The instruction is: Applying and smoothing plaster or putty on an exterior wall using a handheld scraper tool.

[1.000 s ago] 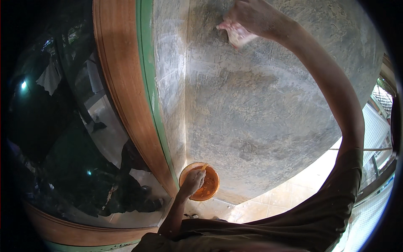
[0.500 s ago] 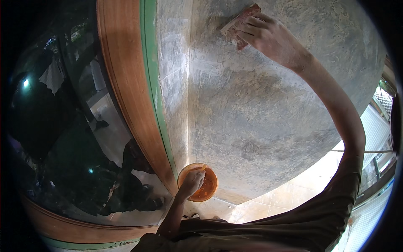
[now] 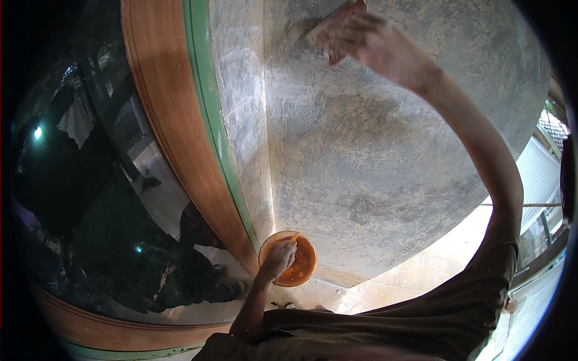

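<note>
High on the mottled grey wall point(image 3: 385, 138), my right hand point(image 3: 382, 51) is closed round a flat reddish pad point(image 3: 337, 27) with a paler edge. The pad lies against the wall; motion blurs the fingers a little, and the exact kind of pad is unclear. Low down, near the wall's corner, my left hand point(image 3: 279, 260) is wrapped round the orange handle point(image 3: 295, 237) of a round orange bucket point(image 3: 308, 274). That hand covers the bucket's left part. Pale flecks show inside the bucket.
To the left stands a dark, reflective glass pane point(image 3: 90, 198) in a brown wooden frame point(image 3: 165, 90) edged by a green strip point(image 3: 208, 90). Pale floor tiles point(image 3: 415, 274) lie below the wall's lower right edge. White mesh point(image 3: 536, 174) shows at the far right.
My right hand and the pad have shifted slightly left and up along the wall. The whole view has also shifted a little. My left hand still grips the bucket.
</note>
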`<state>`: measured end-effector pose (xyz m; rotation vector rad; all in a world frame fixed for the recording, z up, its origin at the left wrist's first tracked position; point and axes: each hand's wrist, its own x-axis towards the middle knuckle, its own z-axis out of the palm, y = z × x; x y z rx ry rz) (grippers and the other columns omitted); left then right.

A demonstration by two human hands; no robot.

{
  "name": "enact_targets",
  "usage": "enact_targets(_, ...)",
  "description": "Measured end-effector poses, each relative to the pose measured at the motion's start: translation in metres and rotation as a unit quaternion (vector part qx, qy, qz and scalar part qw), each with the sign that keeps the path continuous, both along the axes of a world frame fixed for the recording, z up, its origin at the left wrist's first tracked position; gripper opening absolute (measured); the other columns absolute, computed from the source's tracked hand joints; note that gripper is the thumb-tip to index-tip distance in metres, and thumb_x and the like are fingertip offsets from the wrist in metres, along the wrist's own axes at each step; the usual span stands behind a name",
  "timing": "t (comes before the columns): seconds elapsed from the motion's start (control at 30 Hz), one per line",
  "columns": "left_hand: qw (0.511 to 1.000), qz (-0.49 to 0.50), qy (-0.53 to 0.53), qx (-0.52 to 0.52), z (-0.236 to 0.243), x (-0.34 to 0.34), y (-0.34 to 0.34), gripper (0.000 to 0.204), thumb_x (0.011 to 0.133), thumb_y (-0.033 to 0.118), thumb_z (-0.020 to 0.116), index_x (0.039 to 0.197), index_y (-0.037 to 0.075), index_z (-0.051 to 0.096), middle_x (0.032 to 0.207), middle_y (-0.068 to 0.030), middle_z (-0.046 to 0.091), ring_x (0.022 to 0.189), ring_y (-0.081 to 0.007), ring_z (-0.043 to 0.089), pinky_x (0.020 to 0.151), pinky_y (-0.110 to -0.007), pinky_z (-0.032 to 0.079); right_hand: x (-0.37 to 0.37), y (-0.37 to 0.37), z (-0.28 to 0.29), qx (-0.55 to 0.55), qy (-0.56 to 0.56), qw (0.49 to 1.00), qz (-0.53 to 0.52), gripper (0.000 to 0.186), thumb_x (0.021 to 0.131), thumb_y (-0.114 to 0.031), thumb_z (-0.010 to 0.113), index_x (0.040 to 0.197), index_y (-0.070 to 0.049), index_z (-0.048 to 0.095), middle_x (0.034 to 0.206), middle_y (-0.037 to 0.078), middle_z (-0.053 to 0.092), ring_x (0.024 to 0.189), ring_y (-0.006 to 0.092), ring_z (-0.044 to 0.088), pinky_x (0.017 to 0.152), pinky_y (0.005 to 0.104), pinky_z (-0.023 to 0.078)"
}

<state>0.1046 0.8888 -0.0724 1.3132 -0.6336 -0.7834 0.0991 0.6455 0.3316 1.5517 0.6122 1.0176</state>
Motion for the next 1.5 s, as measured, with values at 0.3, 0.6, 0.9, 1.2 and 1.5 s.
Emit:
enact_targets(0.3,0.998,0.023,0.056,-0.014,-0.001,0.0,0.003,0.031,0.098,0.022,0.04,0.07,0.01,0.044,0.053,0.0056,0.036,0.04,-0.0024,0.029,0.037,-0.019,0.026,-0.005,0.025,-0.021,0.042,0.115,0.992,0.011,0.008,0.083,-0.021,0.063,0.085,-0.013,0.063,0.078,0.001,0.064,0.078,0.0133,0.061,0.073,0.0251,0.053)
enact_targets(0.6,0.998,0.016,0.054,-0.025,-0.004,-0.005,0.011,0.031,0.098,0.022,0.04,0.07,0.011,0.043,0.053,0.0059,0.035,0.04,-0.0022,0.029,0.037,-0.019,0.026,0.024,0.015,-0.002,0.053,0.053,0.997,-0.005,0.016,0.084,-0.02,0.06,0.092,-0.007,0.063,0.085,0.005,0.063,0.083,0.0168,0.059,0.075,0.0283,0.051)
enact_targets(0.9,0.998,0.038,0.031,-0.034,0.0,0.001,0.018,0.031,0.098,0.022,0.039,0.069,0.01,0.043,0.053,0.0056,0.036,0.04,-0.0023,0.03,0.037,-0.019,0.026,-0.034,0.032,-0.034,0.146,0.235,0.959,-0.066,0.015,0.083,-0.023,0.064,0.093,-0.012,0.065,0.079,0.003,0.064,0.061,0.0078,0.056,0.054,0.0197,0.053)
enact_targets(1.2,0.997,0.039,0.051,-0.035,-0.006,0.001,0.015,0.031,0.098,0.022,0.039,0.07,0.01,0.043,0.052,0.0054,0.035,0.039,-0.0024,0.029,0.036,-0.019,0.025,-0.013,0.029,0.051,0.447,0.212,0.869,0.031,0.021,0.086,-0.011,0.056,0.102,0.0,0.062,0.099,0.012,0.064,0.09,0.0282,0.063,0.079,0.0379,0.052)
enact_targets(1.5,0.994,0.04,0.084,-0.05,-0.007,0.0,0.02,0.029,0.098,0.021,0.04,0.071,0.01,0.044,0.053,0.006,0.035,0.04,-0.0017,0.028,0.036,-0.018,0.024,-0.003,0.009,-0.011,0.077,0.107,0.99,0.052,0.026,0.079,-0.014,0.065,0.104,-0.008,0.064,0.105,0.004,0.063,0.102,0.0133,0.057,0.097,0.0313,0.047)
